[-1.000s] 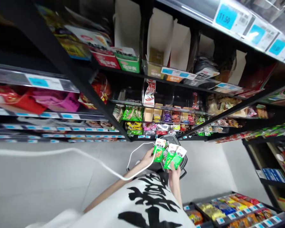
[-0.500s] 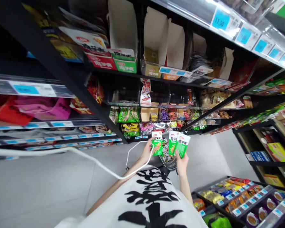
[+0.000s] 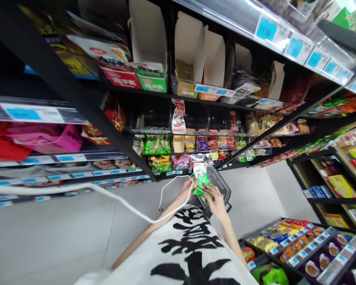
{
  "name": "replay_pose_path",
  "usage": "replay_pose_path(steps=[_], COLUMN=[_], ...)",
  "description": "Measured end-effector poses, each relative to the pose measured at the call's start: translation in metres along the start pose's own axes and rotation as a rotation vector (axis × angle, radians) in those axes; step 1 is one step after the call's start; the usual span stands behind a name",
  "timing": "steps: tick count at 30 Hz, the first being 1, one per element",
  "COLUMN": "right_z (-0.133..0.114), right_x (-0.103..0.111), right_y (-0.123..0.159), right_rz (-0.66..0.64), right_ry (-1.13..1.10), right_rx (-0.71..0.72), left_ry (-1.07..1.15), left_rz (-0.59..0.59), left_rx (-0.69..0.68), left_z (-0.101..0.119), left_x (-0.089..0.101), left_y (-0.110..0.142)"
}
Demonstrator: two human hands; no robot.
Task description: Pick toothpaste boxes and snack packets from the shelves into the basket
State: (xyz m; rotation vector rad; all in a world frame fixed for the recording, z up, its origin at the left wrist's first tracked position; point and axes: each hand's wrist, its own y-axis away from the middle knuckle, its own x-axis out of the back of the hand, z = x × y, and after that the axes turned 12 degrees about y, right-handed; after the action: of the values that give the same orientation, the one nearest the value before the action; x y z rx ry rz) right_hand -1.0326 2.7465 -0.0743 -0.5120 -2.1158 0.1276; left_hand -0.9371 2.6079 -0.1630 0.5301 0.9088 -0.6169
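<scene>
My left hand is closed on the left edge of a green-and-white snack packet, held upright in front of my body. My right hand lies at the packet's lower right, its fingers pinched on the green part, where more green wrapping overlaps. How many packets are in the stack is hard to tell. Just below and behind them stands a dark grey shopping basket, partly hidden by my hands and the packets. A white cable runs in front of my left forearm.
Tall black shelves hold snack boxes, including a green box and a red box with packets. Bagged snacks fill lower rows. A low display stands at the right. Grey floor lies at the left.
My right hand has moved left, bringing its two packets against the one in my left hand. The packets now overlap, and more of the basket's right side shows.
</scene>
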Motion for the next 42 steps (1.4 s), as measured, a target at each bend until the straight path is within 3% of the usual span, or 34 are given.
replay_pose_path(steps=[2, 4, 9, 13, 18, 25, 32, 37, 42], right_z=[-0.002, -0.005, -0.008, -0.011, -0.015, -0.013, -0.017, -0.018, -0.011], right_x=[0.008, 0.009, -0.005, -0.010, -0.012, -0.015, -0.018, -0.016, -0.021], right_y=[0.003, 0.007, 0.017, 0.021, 0.021, 0.018, 0.021, 0.026, 0.020], right_rz=[-0.079, -0.104, 0.154, 0.262, 0.236, 0.243, 0.202, 0.230, 0.220], right_ry=[-0.086, -0.230, -0.878, -1.111, -1.123, -1.220, -1.331, -1.168, -0.779], right_rx=[-0.009, -0.107, -0.491, -0.612, -0.634, -0.606, -0.641, -0.694, -0.587], left_ry=[-0.093, -0.186, -0.248, -0.291, -0.373, -0.397, -0.415, -0.421, -0.422], left_rz=[-0.001, -0.025, -0.087, -0.036, 0.010, -0.019, 0.001, -0.006, -0.056], left_rx=[-0.040, -0.097, -0.171, -0.193, -0.232, -0.207, -0.219, -0.211, -0.180], left_z=[-0.001, 0.000, 0.002, 0.004, 0.009, 0.014, 0.015, 0.014, 0.013], left_x=[-0.002, -0.003, 0.002, 0.012, 0.021, 0.028, 0.026, 0.020, 0.019], left_y=[0.002, 0.004, 0.010, 0.016, 0.021, 0.025, 0.026, 0.025, 0.027])
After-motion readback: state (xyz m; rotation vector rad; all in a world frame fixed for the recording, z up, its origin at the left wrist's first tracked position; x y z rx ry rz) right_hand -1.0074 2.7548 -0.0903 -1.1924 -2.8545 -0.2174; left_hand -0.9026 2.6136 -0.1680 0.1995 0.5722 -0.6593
